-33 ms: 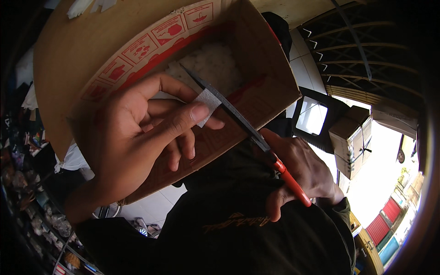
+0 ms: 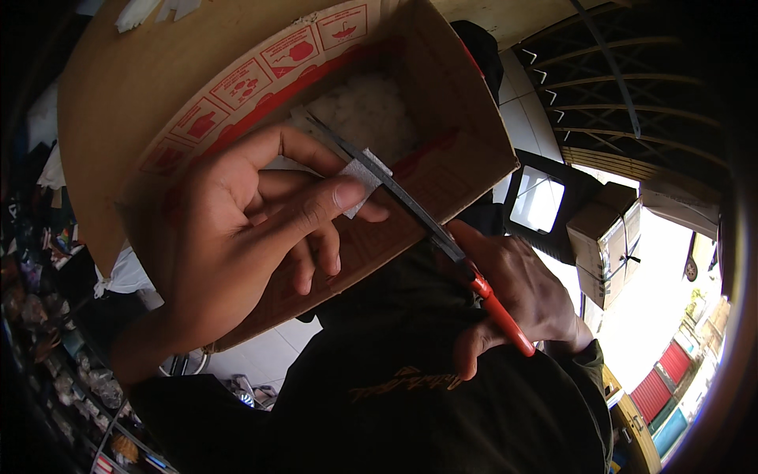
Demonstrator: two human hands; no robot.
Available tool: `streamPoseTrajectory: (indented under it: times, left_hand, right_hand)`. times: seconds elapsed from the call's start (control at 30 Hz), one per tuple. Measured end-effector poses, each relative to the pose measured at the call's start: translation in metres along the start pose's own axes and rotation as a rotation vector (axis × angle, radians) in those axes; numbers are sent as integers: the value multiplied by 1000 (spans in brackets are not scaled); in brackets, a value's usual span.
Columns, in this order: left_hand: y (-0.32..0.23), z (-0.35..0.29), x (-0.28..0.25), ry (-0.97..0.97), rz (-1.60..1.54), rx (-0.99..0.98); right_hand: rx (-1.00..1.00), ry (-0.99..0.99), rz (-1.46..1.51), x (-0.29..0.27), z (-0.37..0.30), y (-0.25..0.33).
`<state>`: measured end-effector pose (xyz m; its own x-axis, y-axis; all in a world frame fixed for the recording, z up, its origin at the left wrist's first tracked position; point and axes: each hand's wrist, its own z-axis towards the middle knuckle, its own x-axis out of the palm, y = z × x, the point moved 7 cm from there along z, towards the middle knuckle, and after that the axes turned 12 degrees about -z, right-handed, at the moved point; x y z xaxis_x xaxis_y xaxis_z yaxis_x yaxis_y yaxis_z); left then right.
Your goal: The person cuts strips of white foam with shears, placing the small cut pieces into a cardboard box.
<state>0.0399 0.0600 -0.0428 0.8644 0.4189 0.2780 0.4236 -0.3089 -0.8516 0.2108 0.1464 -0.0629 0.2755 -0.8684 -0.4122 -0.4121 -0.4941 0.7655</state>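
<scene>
My left hand [image 2: 237, 221] pinches a small white strip [image 2: 359, 189] of soft sheet, foam or cloth, between thumb and fingers. Its other fingers are loosely curled. Red-handled scissors [image 2: 504, 317] are in my right hand [image 2: 521, 280], whose fingers partly hide behind the handle. Their dark blades slant up and left across the strip, and a narrow sliver of white shows beyond them. Both hands are above an open cardboard box [image 2: 474, 118] with red print on its flap. Many small white pieces [image 2: 363, 107] lie heaped inside it.
White strips [image 2: 150, 12] lie on a brown surface at the upper left. Cluttered small goods [image 2: 47, 332] line the left side. To the right stand a tied carton [image 2: 604, 241] and a dark folding gate [image 2: 632, 87]. A tiled floor [image 2: 264, 355] shows below the box.
The scissor blades have come closer together across the strip, and a sliver of white now shows on their far side. Both hands have barely moved.
</scene>
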Motion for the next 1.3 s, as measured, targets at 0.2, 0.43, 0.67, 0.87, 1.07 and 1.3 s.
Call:
streamPoseTrajectory:
  times: [0.2,0.43,0.67,0.87,1.07,1.3]
  left_hand:
    - [7,2,4,-5,-73,-43]
    - [9,1,8,-12,-85,-151]
    - [12,-1,5,-57,-40,-198]
    - [11,-8,-2,-78,-50,-153]
    - [7,-16,-8,-112,-12,-109]
    - [4,-24,-14,-129,48,-128]
  right_hand:
    - [4,-60,-1,0,0,2]
    - [27,-79,-45,-3,-1,3]
    - [158,-154,-134,-3,-7,-2]
    - [245,-174,-202,-1,-15,0]
    - [152,-262,-232,-7,-11,4]
    - [86,-334,-221,-10,-12,6]
